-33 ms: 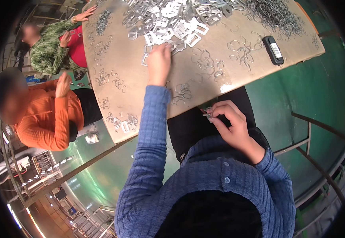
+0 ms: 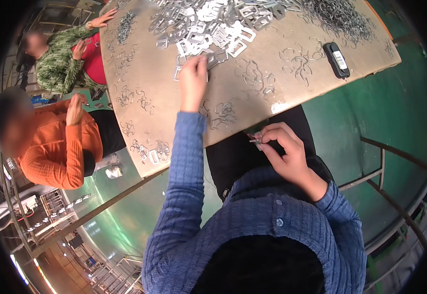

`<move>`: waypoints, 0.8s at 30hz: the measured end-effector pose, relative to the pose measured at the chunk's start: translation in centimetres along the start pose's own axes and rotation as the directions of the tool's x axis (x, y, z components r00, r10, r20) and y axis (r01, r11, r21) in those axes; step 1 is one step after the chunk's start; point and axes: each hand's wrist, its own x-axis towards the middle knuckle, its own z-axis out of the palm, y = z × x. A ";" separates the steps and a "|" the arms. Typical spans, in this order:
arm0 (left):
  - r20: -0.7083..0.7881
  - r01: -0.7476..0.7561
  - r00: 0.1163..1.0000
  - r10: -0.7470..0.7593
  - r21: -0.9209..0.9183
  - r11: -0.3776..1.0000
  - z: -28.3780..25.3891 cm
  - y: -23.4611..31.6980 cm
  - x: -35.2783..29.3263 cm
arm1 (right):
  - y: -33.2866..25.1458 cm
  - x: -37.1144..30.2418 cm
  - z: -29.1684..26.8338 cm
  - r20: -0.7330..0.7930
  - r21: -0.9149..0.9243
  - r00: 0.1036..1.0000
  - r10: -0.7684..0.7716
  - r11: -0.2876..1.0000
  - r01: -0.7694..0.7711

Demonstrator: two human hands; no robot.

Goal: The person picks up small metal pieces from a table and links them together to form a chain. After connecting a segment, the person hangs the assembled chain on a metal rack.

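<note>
My left hand [image 2: 193,84] reaches over the table to the near edge of a heap of flat silver frame-shaped buckles [image 2: 218,34]. Its fingers are curled together beside the nearest buckles. What lies between them is hidden. Over my lap, just off the table's front edge, my right hand [image 2: 286,153] pinches a small metal piece [image 2: 256,140] between thumb and fingertips. That piece is too small to make out fully. Loose bent wire hooks [image 2: 223,115] lie in a cluster to the right of my left forearm.
More wire hooks [image 2: 301,61] and a dense pile [image 2: 338,19] of them cover the tabletop's right side. A black device [image 2: 337,60] lies near the right edge. Two co-workers sit at the left, one in an orange top [image 2: 59,142], one in green [image 2: 64,61]. Metal rails [image 2: 395,154] stand at right.
My left hand has drawn back slightly toward me and its fingers look sharper. My right hand stays in place, still pinching the small metal piece.
</note>
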 end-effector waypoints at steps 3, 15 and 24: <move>0.383 0.478 0.870 -0.312 -0.809 0.342 -1.1 4.7 -5.6 | 0.3 0.0 -0.1 -0.057 0.005 0.998 0.004 1.000 -0.004; 0.526 0.557 0.828 -0.191 -0.809 0.186 -1.4 9.9 -13.4 | 0.2 -0.6 0.2 -0.071 -0.086 0.996 0.045 0.995 -0.051; 0.406 0.423 0.906 -0.121 -0.848 0.320 -1.8 9.3 -14.4 | 0.3 -0.7 0.4 -0.031 -0.098 0.997 0.067 0.993 -0.070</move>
